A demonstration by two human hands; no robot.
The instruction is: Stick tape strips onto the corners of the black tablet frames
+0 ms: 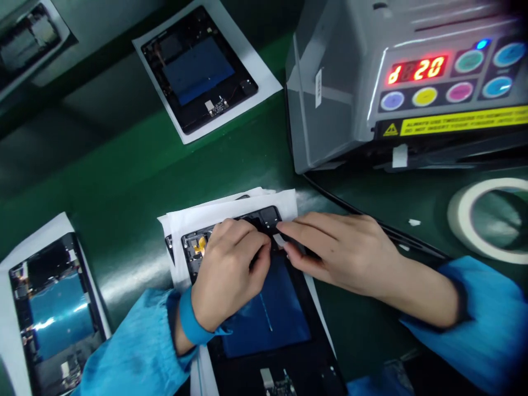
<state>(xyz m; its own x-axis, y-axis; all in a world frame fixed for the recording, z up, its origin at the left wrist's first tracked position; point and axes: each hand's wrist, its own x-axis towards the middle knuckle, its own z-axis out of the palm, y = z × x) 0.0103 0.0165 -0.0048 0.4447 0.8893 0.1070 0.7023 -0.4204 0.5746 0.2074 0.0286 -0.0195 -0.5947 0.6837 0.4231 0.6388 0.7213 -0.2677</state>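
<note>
An opened tablet (264, 319) with a blue battery panel lies on white paper sheets (231, 212) in front of me. My left hand (231, 272) rests on its upper part with fingers curled and pressed onto the components. My right hand (334, 250) reaches in from the right, fingers together, pinching a small white piece of tape (279, 240) against the tablet's top edge. Both wrists wear blue sleeves.
A grey tape dispenser machine (396, 82) with a red display and coloured buttons stands at the back right, a black cable (371, 220) running from it. A roll of white tape (487, 217) lies right. Two more opened tablets sit at back centre (198, 69) and left (53, 313).
</note>
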